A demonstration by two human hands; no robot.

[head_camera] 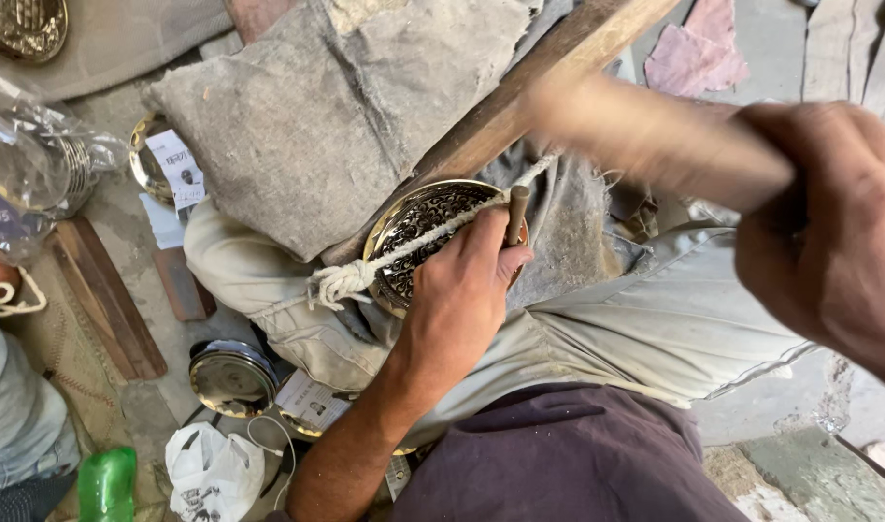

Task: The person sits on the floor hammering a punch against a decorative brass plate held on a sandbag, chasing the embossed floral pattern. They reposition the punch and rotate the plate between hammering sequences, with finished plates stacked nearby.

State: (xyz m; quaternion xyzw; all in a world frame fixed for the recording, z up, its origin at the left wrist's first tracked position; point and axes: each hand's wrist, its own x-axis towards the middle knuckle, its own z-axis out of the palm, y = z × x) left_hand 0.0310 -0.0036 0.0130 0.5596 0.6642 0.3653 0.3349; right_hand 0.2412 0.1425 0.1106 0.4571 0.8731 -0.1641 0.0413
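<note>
The left hand (pixel 467 280) grips a short punch (pixel 517 215) upright on the brass plate (pixel 423 227) (rope-lashed across the lap), while the right hand (pixel 829 232), closed on a blurred hammer handle (pixel 655 140), is raised to its right.

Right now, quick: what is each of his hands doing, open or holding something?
Left hand: closed on a short punch tool set against the pierced brass plate.
Right hand: closed around a blurred wooden handle, mid-swing.

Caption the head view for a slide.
Left hand steadies a punch on a patterned brass plate; right hand swings a blurred mallet.
</note>
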